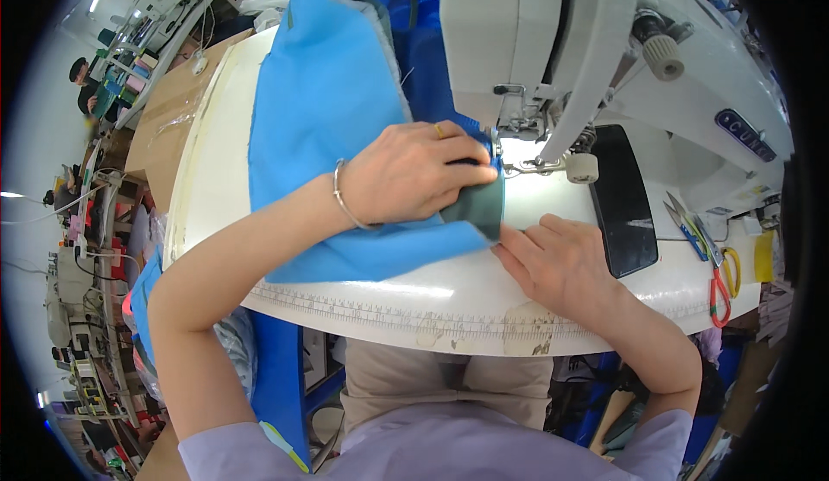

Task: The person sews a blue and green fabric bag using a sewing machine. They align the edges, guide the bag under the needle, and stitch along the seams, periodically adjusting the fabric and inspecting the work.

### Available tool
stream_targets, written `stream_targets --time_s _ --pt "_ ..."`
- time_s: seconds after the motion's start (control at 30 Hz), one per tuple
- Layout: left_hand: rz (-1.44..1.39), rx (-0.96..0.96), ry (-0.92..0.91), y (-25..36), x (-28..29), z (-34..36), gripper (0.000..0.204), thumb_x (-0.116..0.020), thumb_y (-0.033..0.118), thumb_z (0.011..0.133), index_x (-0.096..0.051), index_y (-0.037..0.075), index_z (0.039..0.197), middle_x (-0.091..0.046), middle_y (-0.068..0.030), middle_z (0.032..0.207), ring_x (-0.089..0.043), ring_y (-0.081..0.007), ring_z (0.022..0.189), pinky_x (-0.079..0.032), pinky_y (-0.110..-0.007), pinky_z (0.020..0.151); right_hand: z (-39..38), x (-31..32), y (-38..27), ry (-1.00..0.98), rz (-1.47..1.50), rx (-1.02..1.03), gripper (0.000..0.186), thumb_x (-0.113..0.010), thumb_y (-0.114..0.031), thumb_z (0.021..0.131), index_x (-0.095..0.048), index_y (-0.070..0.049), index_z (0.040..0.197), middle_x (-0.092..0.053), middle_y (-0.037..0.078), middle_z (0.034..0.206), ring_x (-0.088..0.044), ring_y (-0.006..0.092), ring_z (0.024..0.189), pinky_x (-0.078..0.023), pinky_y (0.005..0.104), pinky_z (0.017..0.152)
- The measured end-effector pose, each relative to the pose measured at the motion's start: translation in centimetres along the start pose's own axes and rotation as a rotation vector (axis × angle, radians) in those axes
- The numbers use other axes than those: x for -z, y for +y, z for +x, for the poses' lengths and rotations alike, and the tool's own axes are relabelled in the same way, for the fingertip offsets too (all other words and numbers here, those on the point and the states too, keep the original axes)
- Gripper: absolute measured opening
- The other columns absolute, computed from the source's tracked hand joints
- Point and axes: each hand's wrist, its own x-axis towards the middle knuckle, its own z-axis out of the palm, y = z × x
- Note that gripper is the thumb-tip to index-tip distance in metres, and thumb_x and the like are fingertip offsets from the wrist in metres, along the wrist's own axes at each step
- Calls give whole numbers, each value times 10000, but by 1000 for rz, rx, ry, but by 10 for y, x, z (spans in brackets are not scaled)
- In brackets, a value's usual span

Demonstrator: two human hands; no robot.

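A large piece of light blue fabric [324, 105] lies across the white sewing machine table, with a dark green piece of cloth [477, 208] at its right end. My left hand [413, 173] presses on the cloth just left of the presser foot [496, 146], its fingers bent and close together over the fabric. At the near right corner, my right hand [553, 261] pinches the fabric's edge between thumb and fingers. Above both hands stands the white sewing machine [501, 36]; its needle is too small to make out. Darker blue fabric [425, 66] lies behind, beside the machine head.
A black flat panel [623, 200] lies right of the presser foot. Scissors with red handles [719, 298] and another cutting tool rest at the table's right. A printed ruler strip [389, 315] follows the near edge. Cardboard [164, 131] stands left; people and machines are farther off.
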Motion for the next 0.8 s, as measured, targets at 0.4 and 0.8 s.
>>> stream_targets --time_s 0.4,0.8 --pt "272 988 433 -100 78 -117 429 -761 313 881 -739 47 1216 -738 -110 1122 -692 -234 940 -550 -361 879 12 4 0 250 287 -10 366 -761 -96 861 -681 7 1204 -680 171 1213 -671 347 1099 -567 415 916" --pt "-506 1463 375 -70 97 -127 438 -719 290 927 -704 21 1272 -749 -129 1096 -713 -215 987 -557 -358 895 46 8 -46 -101 511 -616 589 -602 -390 1017 -582 85 1365 -689 234 1242 -656 324 1158 -478 397 1049"
